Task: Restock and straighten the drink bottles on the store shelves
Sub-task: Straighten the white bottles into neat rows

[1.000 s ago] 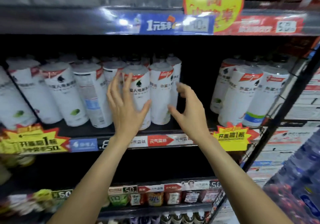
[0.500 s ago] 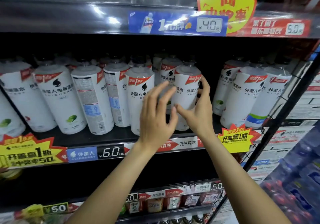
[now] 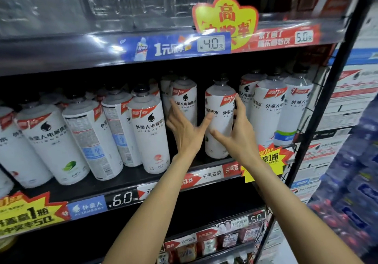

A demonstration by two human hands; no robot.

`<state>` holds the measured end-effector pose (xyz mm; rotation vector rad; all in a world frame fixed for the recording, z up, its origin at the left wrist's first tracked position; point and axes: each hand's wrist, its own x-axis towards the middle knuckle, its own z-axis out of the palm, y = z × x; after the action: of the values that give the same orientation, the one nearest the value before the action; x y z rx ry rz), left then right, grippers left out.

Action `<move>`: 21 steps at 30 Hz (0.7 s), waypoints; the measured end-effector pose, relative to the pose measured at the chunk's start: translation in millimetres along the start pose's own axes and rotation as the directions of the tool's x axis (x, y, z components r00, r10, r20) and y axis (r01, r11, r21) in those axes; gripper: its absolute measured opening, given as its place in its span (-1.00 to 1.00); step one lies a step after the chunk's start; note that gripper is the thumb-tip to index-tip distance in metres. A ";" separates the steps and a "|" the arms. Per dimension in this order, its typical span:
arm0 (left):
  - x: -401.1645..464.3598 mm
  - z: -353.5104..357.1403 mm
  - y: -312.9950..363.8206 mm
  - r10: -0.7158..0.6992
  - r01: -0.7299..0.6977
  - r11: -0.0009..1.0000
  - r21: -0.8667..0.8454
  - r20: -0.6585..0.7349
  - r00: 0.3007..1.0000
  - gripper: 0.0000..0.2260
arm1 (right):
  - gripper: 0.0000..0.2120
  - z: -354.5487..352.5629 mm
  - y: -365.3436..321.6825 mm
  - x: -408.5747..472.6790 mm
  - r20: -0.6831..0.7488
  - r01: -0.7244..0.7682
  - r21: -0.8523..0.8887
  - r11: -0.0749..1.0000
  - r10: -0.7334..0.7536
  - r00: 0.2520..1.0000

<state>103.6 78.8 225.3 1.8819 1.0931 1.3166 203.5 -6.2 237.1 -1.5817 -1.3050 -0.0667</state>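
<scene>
Now both hands [image 3: 185, 130] [image 3: 238, 135] steady one bottle [image 3: 219, 120].

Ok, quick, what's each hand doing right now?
Left hand: open, fingers spread, fingertips at the bottle and its neighbour; gripping nothing.
Right hand: holds the bottle, thumb in front, fingers curled round its right side.

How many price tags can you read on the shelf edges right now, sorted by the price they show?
4.0 tag: 1
5.0 tag, and a second on the lower shelf: 2
6.0 tag: 1
Total: 4 price tags
</scene>
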 end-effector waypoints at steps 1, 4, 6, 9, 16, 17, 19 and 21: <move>1.6 0.3 0.6 -0.018 0.018 1.000 0.001 0.010 1.000 0.12 | -0.03 -1.9 0.0 1.8 0.005 0.005 -0.012 1.000 -0.004 1.000; 4.0 3.7 2.6 -0.034 0.038 0.998 -0.045 0.078 0.996 0.12 | -0.04 -9.1 3.5 5.1 -0.009 0.013 -0.055 0.998 -0.014 1.000; 1.5 10.4 8.2 -0.024 0.040 0.991 -0.131 0.127 0.992 0.13 | -0.07 -14.1 7.9 5.2 -0.025 0.000 -0.068 0.998 -0.002 1.000; -2.5 21.6 22.0 -0.017 0.070 0.964 -0.256 0.207 0.978 0.24 | -0.16 -20.2 11.5 1.8 -0.078 0.021 -0.237 0.971 -0.041 0.996; 2.1 34.0 29.8 0.036 0.109 0.925 -0.365 0.367 0.929 0.34 | -0.38 -33.3 13.6 0.1 -0.343 0.019 -0.602 0.798 -0.280 0.897; 2.3 36.8 30.6 0.043 0.105 0.927 -0.360 0.380 0.924 0.30 | -0.39 -35.2 15.9 0.3 -0.345 0.005 -0.616 0.788 -0.275 0.897; 1.7 42.2 32.1 0.036 0.103 0.932 -0.347 0.374 0.927 0.18 | -0.41 -38.6 19.4 0.4 -0.334 -0.002 -0.618 0.786 -0.260 0.906; 2.0 47.0 33.0 0.037 0.104 0.935 -0.340 0.386 0.922 0.17 | -0.42 -42.2 22.8 0.2 -0.321 -0.001 -0.592 0.806 -0.234 0.918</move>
<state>157.7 63.9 237.5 1.7372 0.6312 0.9823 242.8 -33.3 241.8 -1.8662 -1.1184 -0.8962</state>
